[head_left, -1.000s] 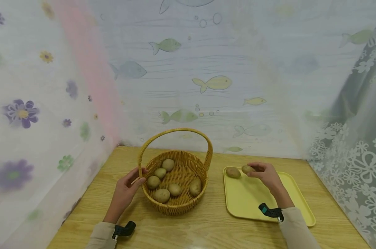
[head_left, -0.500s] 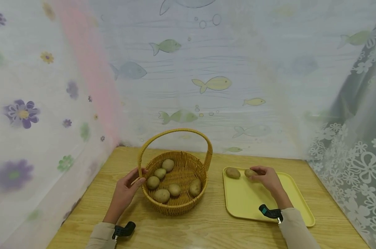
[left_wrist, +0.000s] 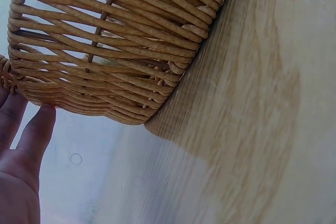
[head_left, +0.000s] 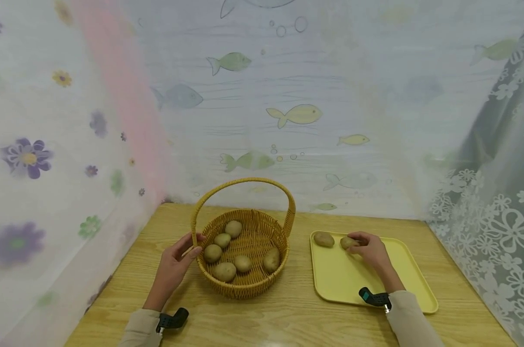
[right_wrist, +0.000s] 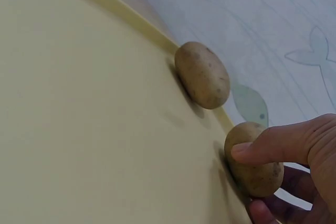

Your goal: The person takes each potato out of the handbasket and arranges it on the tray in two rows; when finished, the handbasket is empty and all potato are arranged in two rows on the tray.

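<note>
My right hand (head_left: 371, 249) pinches a small brown potato (right_wrist: 254, 174) at the far edge of the yellow tray (head_left: 344, 284), thumb on its near face and fingers behind. Just left of it, a second potato (head_left: 323, 239) lies in the tray's far left corner. On the left, my left hand (head_left: 175, 260) grips the wicker basket (head_left: 249, 291) at its rim by the foot of the handle. In the left wrist view the thumb (left_wrist: 38, 129) presses against the woven rim. Several potatoes (head_left: 224, 272) lie inside the basket, most along its left side.
Basket and tray stand apart on a wooden table (head_left: 283, 318). The basket's tall arched handle (head_left: 244, 180) rises over its opening. Behind the table hangs a pale curtain (head_left: 262, 135) printed with fish, and flowered curtains flank both sides.
My right hand has shifted slightly right and down with its potato, bringing it to the tray's far edge, farther from the other potato. The left hand stays on the basket.
</note>
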`<state>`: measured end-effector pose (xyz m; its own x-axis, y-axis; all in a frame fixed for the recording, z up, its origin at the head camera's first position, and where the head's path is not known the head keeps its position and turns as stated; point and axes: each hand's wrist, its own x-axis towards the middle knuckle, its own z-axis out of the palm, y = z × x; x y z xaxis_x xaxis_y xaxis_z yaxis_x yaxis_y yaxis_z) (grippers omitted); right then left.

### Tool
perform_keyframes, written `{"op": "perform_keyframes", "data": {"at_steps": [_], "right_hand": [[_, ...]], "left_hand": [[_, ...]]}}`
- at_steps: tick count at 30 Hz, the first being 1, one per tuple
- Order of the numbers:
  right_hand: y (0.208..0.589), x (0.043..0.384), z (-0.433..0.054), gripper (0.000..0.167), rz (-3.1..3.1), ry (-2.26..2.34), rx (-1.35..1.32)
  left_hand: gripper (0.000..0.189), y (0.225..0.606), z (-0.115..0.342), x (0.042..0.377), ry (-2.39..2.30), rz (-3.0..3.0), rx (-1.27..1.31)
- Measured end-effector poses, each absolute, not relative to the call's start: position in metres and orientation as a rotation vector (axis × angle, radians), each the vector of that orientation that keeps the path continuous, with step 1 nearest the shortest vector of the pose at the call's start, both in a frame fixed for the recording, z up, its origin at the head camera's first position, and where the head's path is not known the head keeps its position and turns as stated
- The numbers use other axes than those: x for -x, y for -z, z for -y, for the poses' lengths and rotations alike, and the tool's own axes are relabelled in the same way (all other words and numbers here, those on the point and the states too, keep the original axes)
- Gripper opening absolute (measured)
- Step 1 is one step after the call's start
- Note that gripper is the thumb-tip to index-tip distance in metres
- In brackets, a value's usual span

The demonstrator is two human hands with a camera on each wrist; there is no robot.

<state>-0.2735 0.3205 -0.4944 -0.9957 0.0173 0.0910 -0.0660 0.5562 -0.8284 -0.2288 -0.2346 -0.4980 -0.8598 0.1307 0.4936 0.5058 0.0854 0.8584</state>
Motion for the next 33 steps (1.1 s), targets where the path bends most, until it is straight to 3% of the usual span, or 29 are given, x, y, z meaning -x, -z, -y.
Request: {"op": "perform_keyframes", "data": {"at_steps": [20, 33], "right_hand": [[0.487, 0.266, -0.321, 0.045, 2.731, -1.351, -0.151], [0.439, 0.255, -0.291, 0.037, 2.578, -1.309, -0.303]], "left_hand": [[0.043, 0.499, 0.235, 0.229, 1.822, 2.09, 0.654], [0.044, 0.498, 0.235, 0.228, 1.824, 2.092, 0.651]]}}
